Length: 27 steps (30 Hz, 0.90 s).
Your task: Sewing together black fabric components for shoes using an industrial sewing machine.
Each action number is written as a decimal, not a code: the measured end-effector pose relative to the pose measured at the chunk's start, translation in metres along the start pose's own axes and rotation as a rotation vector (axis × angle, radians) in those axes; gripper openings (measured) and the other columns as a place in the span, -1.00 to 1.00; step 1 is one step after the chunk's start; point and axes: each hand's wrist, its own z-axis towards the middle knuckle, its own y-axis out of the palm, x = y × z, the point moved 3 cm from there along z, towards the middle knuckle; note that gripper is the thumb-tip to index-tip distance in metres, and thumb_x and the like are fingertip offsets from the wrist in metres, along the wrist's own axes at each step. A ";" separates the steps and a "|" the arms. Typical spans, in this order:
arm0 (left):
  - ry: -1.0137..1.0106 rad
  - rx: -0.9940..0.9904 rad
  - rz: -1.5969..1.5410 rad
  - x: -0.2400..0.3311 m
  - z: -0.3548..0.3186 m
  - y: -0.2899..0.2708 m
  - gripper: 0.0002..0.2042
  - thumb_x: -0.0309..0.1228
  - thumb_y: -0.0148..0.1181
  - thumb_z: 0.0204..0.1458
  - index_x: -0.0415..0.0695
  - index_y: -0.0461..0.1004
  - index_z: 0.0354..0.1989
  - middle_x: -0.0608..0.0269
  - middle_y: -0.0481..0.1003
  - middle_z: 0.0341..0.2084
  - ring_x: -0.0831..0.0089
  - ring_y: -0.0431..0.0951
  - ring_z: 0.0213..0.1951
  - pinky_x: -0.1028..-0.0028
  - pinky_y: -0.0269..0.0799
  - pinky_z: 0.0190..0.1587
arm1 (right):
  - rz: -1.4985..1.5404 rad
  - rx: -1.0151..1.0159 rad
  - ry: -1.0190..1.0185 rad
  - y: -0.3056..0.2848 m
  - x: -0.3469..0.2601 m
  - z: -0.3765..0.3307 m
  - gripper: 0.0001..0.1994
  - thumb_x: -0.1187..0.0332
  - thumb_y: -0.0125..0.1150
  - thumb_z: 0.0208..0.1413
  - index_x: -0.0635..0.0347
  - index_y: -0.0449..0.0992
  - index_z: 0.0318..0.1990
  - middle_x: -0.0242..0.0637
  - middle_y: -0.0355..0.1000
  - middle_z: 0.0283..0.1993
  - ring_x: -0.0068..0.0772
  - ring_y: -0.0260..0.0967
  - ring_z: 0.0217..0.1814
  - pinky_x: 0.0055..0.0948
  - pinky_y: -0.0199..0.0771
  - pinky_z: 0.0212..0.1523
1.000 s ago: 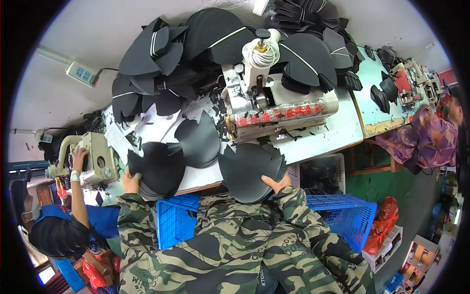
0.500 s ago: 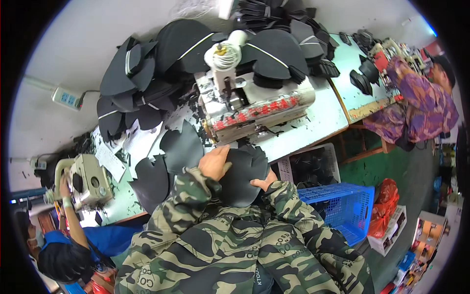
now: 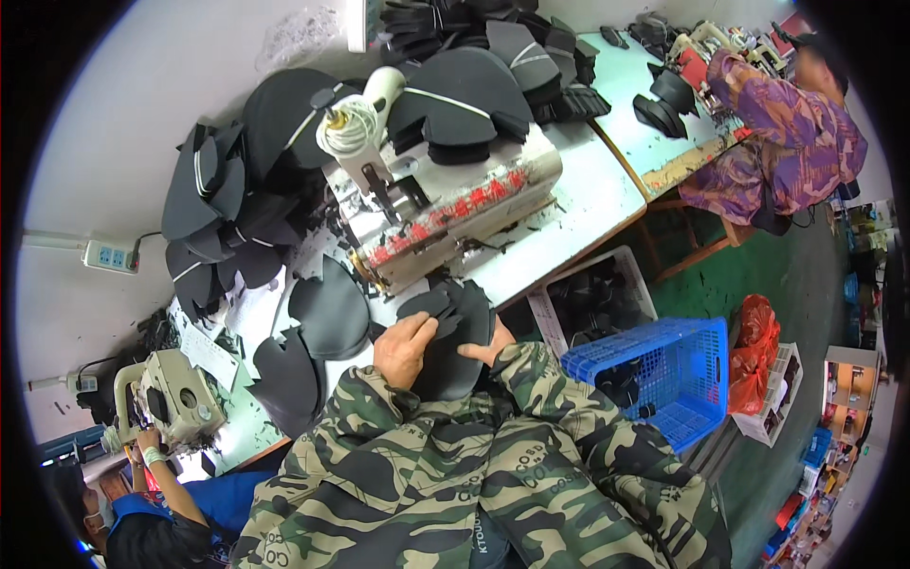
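Observation:
A rounded black sheet piece [image 3: 453,365] with notched, pointed edges lies in front of my body, at the near edge of the white table. My left hand [image 3: 402,351] is closed on a dark flap at its upper left, fingertips bent over the edge. On the right side my right hand [image 3: 487,343] grips the piece, thumb on top and fingers underneath. Just beyond my hands stands a sewing machine [image 3: 445,213] with a cone of white thread [image 3: 348,131]. Two similar notched pieces, one dark grey [image 3: 332,308] and one black [image 3: 286,379], lie left of my hands.
Bundled black pieces [image 3: 460,95] are stacked behind and on the machine. At right are a blue crate [image 3: 654,375], a white crate [image 3: 630,275] and a red plastic bag [image 3: 755,346]. Co-workers sit at machines on the left [image 3: 171,503] and right [image 3: 796,142].
My left hand has closed on a flap at the top of the black piece, where it lay flatter before. My right hand keeps its hold. The whole view has shifted.

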 end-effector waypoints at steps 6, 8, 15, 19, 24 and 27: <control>-0.028 0.062 0.019 0.003 0.007 -0.004 -0.66 -0.64 0.06 -0.28 -0.18 0.39 -0.22 0.07 0.42 -0.17 0.08 0.43 -0.14 0.30 0.37 -0.11 | -0.046 -0.005 0.113 0.000 0.003 -0.001 -0.20 0.25 0.42 -0.35 0.38 0.16 0.10 -0.01 0.24 0.01 -0.18 0.24 0.06 -0.30 0.23 0.07; 0.084 0.100 0.088 0.008 0.006 -0.006 -0.67 -0.64 0.04 -0.29 -0.18 0.39 -0.23 0.07 0.42 -0.17 0.06 0.43 -0.13 0.28 0.35 -0.09 | -0.121 -0.020 0.150 0.001 0.000 -0.002 -0.19 0.24 0.43 -0.35 0.40 0.15 0.09 -0.02 0.25 0.00 -0.18 0.24 0.05 -0.31 0.23 0.07; 0.003 -0.011 -0.027 0.005 -0.007 0.004 -0.55 -0.63 0.03 -0.29 -0.09 0.40 -0.09 0.11 0.40 -0.16 0.16 0.44 -0.16 0.32 0.36 -0.12 | -0.104 -0.013 0.131 0.000 -0.009 -0.007 -0.27 0.33 0.39 -0.27 0.33 0.16 0.11 -0.13 0.27 0.01 -0.29 0.24 0.06 -0.38 0.21 0.08; 0.004 -0.038 0.001 0.000 -0.010 0.008 -0.50 -0.63 0.03 -0.29 -0.02 0.40 -0.04 0.05 0.35 -0.06 0.14 0.39 -0.05 0.31 0.34 -0.08 | -0.033 0.017 0.171 0.001 -0.011 -0.008 -0.24 0.23 0.43 -0.32 0.41 0.17 0.04 -0.04 0.28 -0.05 -0.23 0.28 0.01 -0.34 0.25 0.05; 0.052 0.050 0.099 0.006 -0.005 0.005 -0.50 -0.62 0.03 -0.30 -0.01 0.41 -0.05 0.01 0.32 -0.01 0.13 0.33 0.04 0.22 0.26 0.01 | -0.056 0.017 0.127 -0.002 0.004 -0.009 -0.25 0.30 0.40 -0.27 0.32 0.14 0.12 -0.13 0.29 0.01 -0.29 0.26 0.05 -0.37 0.23 0.07; 0.029 0.061 0.137 0.008 -0.006 0.005 -0.53 -0.62 0.04 -0.30 -0.02 0.43 -0.09 0.05 0.33 0.00 0.16 0.32 0.06 0.15 0.21 0.05 | -0.114 0.010 0.145 0.001 -0.002 -0.008 -0.25 0.29 0.39 -0.26 0.31 0.15 0.12 -0.12 0.29 0.01 -0.30 0.25 0.05 -0.38 0.23 0.07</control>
